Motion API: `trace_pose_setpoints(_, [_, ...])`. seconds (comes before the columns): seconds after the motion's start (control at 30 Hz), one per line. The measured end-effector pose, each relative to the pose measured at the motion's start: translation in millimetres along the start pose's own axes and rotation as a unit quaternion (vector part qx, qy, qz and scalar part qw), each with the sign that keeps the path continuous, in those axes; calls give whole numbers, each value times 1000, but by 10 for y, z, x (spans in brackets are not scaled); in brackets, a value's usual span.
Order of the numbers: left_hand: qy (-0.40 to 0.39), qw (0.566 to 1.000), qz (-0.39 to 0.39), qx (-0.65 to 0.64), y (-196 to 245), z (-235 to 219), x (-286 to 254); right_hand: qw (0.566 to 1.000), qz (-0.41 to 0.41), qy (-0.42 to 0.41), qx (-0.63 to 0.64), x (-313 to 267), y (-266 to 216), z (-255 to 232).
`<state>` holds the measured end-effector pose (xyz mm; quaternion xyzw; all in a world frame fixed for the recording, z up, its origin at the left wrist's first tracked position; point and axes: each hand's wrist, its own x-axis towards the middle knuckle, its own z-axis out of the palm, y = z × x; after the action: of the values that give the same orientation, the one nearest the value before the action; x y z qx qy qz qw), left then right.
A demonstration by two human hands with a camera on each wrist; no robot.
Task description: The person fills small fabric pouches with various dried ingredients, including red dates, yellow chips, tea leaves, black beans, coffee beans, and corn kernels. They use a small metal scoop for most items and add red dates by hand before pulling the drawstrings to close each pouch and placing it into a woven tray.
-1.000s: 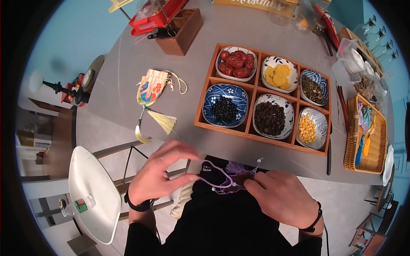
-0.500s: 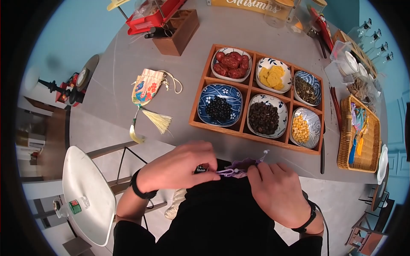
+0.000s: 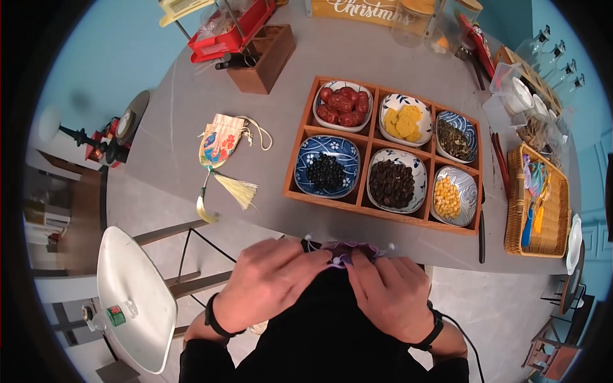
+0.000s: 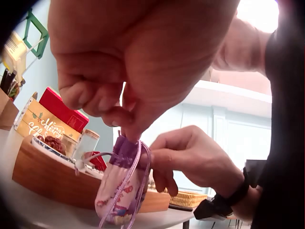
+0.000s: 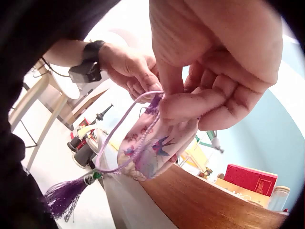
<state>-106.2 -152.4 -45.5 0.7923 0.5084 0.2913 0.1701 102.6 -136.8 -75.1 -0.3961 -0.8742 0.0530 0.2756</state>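
A small drawstring pouch (image 4: 119, 191) with a purple top and a floral, pale body hangs between both hands, just in front of the table edge. My left hand (image 3: 271, 277) pinches one side of its gathered mouth between thumb and fingers. On the other side, my right hand (image 3: 393, 293) pinches the rim too. In the head view only the purple mouth (image 3: 345, 250) shows between the fingertips. A lilac cord (image 5: 107, 143) loops down from the mouth, with a purple tassel (image 5: 66, 198) at its end. Printed birds and flowers show on the cloth.
Beyond the hands, a wooden divided tray (image 3: 383, 214) holds patterned bowls of dates, beans, corn and other dry foods. A cream pouch (image 3: 220, 140) with a yellow tassel lies to its left. At right stands a wicker basket (image 3: 559, 217) of coloured tassels. A white chair (image 3: 137, 293) is at left.
My left hand first held the cord loop out to the left, then moved right to the pouch. Now both hands are close together, pinching opposite sides of its mouth.
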Motion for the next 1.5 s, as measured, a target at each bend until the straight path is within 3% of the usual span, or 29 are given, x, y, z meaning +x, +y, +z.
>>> trace_pose_setpoints(0.07, [-41,999,-28,-17,15,31,-15,999,-13,-36,9,-9,-1,-2])
trace_pose_setpoints(0.13, [-33,998,-15,-51,-59,30,-36,998,-14,-37,58,-2,67,35])
trace_pose_setpoints(0.23, [-89,984,-4,-154,-166,-39,-72,985,-32,-59,161,34,191,18])
trace_pose_setpoints(0.27, [-97,964,-30,-244,-255,-34,-64,973,-45,-78,212,37,236,1])
trace_pose_setpoints(0.3, [-104,935,-56,-333,-321,0,-68,962,-21,-119,246,49,249,-79])
trace_pose_setpoints(0.33, [-105,935,-56,-334,-359,79,-78,962,-20,-119,246,66,251,-136])
trace_pose_setpoints(0.43, [-252,894,-62,-365,-375,302,-39,927,34,-127,352,80,272,-227])
trace_pose_setpoints(0.5, [-261,893,-66,-362,-327,409,-49,915,57,-132,377,90,290,-246])
trace_pose_setpoints(0.67, [-284,872,-145,-372,-347,594,-60,921,34,-183,343,127,390,-334])
trace_pose_setpoints(0.93, [-288,838,-148,-439,-475,536,-56,912,-53,-282,294,94,479,-314])
trace_pose_setpoints(1.1, [-313,832,-179,-422,-416,449,19,865,-30,-425,266,211,436,-420])
trace_pose_setpoints(1.17, [-351,850,-176,-351,-350,408,111,877,-34,-406,257,178,417,-378])
trace_pose_setpoints(1.2, [-351,851,-175,-350,-342,411,121,888,-38,-386,246,171,409,-363])
trace_pose_setpoints(1.27, [-328,891,-133,-283,-332,409,130,887,-33,-395,235,197,386,-371])
trace_pose_setpoints(1.43, [-333,889,-139,-281,-417,407,100,882,-31,-407,234,118,466,-560])
trace_pose_setpoints(1.5, [-300,902,-135,-280,-462,375,64,912,7,-304,274,-49,605,-751])
